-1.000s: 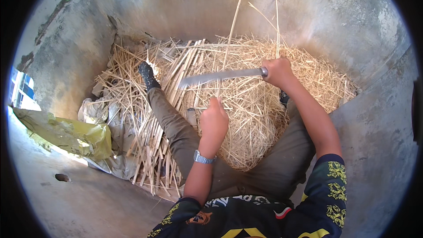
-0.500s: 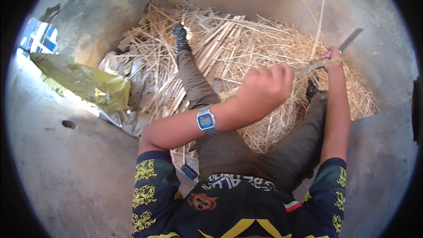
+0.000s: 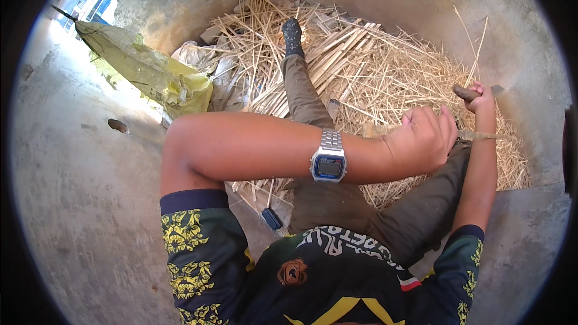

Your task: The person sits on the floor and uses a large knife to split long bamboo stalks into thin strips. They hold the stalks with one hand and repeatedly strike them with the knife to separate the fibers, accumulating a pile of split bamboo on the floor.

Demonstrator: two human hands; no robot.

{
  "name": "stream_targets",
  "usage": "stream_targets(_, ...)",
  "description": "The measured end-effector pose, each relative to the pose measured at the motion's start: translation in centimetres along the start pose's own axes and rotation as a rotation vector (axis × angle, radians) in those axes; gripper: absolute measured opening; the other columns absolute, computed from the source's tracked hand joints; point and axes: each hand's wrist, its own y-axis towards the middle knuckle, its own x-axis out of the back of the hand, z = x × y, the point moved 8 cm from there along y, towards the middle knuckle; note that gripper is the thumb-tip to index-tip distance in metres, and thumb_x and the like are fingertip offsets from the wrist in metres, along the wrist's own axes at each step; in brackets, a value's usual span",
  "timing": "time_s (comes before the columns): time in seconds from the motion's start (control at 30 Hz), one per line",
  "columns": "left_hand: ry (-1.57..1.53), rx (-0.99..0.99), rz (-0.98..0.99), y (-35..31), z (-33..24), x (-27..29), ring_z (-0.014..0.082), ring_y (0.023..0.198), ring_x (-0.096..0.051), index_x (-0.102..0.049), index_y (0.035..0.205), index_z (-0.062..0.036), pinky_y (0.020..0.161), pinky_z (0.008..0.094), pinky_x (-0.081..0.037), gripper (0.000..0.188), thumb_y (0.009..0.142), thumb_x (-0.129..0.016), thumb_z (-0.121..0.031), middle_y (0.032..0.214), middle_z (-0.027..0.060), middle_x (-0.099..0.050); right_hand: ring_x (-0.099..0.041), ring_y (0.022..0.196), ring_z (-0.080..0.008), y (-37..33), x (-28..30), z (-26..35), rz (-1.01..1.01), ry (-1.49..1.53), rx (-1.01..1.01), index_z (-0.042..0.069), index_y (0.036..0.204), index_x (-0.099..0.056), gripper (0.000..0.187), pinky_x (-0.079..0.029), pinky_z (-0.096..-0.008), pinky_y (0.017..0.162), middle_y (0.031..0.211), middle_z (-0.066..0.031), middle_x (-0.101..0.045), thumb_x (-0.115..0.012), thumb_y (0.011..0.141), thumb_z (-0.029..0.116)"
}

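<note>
My left hand (image 3: 424, 139), a watch on its wrist, is closed in a fist in front of the shavings. From it a thin pale strip (image 3: 484, 136), looking like split bamboo, runs right across my right forearm. Just beyond, my right hand (image 3: 480, 97) is wrapped round a knife (image 3: 464, 92). Its brown handle points left, and a short part of the blade shows to the right of the fingers. Strip and knife look apart. My left fingers hide part of the strip.
Curly shavings (image 3: 415, 69) heap up between my outstretched legs and the wall. Long split strips (image 3: 346, 48) lie left of them, by my left foot (image 3: 292, 37). A yellow-green sack (image 3: 162, 81) hangs at the left. A small dark object (image 3: 272, 219) lies beside my hip.
My left hand has moved right and slightly down with the strip, close to my right forearm. The knife has turned in my right hand, with its handle now toward the left.
</note>
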Motion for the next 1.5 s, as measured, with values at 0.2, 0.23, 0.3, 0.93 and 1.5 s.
stream_targets(0.2,-0.099,-0.040,-0.019,0.5,0.4,-1.1,0.0107,0.049,-0.045,-0.069,0.102,0.0053,0.040,0.0264,-0.026,0.031,0.078,-0.064,-0.014,0.063,-0.0005,-0.048,-0.034,0.057,-0.0094,1.3,0.2,1.9,0.136,-0.318,0.162,0.014,0.076,-0.037,0.039,-0.046,-0.0218,0.079,0.062,0.0063,-0.036,-0.070,0.095,0.018)
stream_targets(0.23,-0.100,-0.069,-0.006,0.7,0.4,-1.3,0.0106,0.049,-0.046,-0.068,0.102,0.0055,0.039,0.0261,-0.027,0.031,0.078,-0.064,-0.014,0.063,-0.0004,-0.048,-0.036,0.052,-0.0111,1.3,0.2,1.3,0.096,-0.091,0.010,0.017,0.067,-0.034,0.041,-0.046,-0.0261,0.068,0.056,0.0055,-0.035,-0.061,0.098,0.013)
stream_targets(0.3,-0.111,-0.098,0.005,0.6,0.3,-1.6,0.0105,0.050,-0.047,-0.068,0.101,0.0059,0.039,0.0260,-0.029,0.032,0.078,-0.064,-0.015,0.064,-0.0001,-0.050,-0.033,0.056,-0.0107,0.5,-0.1,0.3,0.073,-0.008,-0.012,0.016,0.071,-0.035,0.043,-0.049,-0.0240,0.079,0.060,0.0059,-0.035,-0.067,0.099,0.023)
stream_targets(0.93,-0.273,-0.101,0.075,1.0,0.5,-2.1,0.0106,0.050,-0.053,-0.065,0.101,0.0080,0.040,0.0263,-0.037,0.036,0.075,-0.065,-0.017,0.065,0.0005,-0.052,-0.038,0.053,-0.0136,-2.0,-1.4,-0.5,-0.004,0.158,-0.141,0.019,0.060,-0.029,0.048,-0.053,-0.0340,0.073,0.053,0.0044,-0.035,-0.048,0.103,0.011)
stream_targets(1.5,-0.383,-0.134,0.079,0.7,-0.2,-3.4,0.0119,0.048,-0.054,-0.066,0.102,0.0125,0.037,0.0277,-0.039,0.040,0.073,-0.067,-0.015,0.065,0.0040,-0.057,-0.031,0.055,-0.0124,-1.8,-1.0,-0.6,-0.049,0.199,-0.201,0.019,0.065,-0.030,0.052,-0.050,-0.0258,0.086,0.056,0.0049,-0.031,-0.059,0.105,0.037)
